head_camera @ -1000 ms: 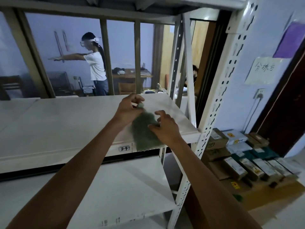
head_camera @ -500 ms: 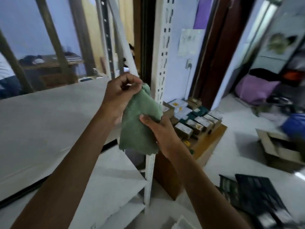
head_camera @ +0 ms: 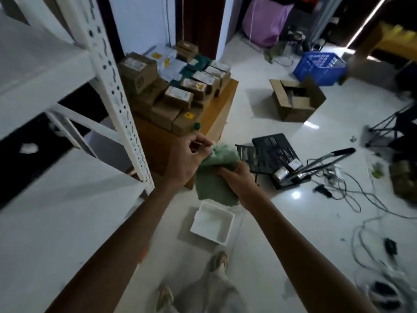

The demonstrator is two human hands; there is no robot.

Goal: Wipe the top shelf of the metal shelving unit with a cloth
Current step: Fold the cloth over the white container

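A green cloth (head_camera: 213, 179) hangs between both hands, off to the right of the white metal shelving unit (head_camera: 112, 86). My left hand (head_camera: 188, 159) pinches the cloth's upper edge. My right hand (head_camera: 237, 177) grips its right side, lower down. The cloth is clear of the shelves and hangs over the floor. A white shelf board (head_camera: 38, 71) shows at upper left, and a lower one (head_camera: 63, 211) runs under my left forearm.
A white square tub (head_camera: 212, 224) stands on the floor right below the cloth. A wooden stand (head_camera: 216, 109) piled with cardboard boxes sits beside the shelf post. An open carton (head_camera: 295, 98), a blue crate (head_camera: 320, 66), a black tray (head_camera: 273, 154) and loose cables litter the floor at right.
I have turned right and down, away from the shelf. Both hands carried the cloth off the shelf edge and out over the floor and the white tub.
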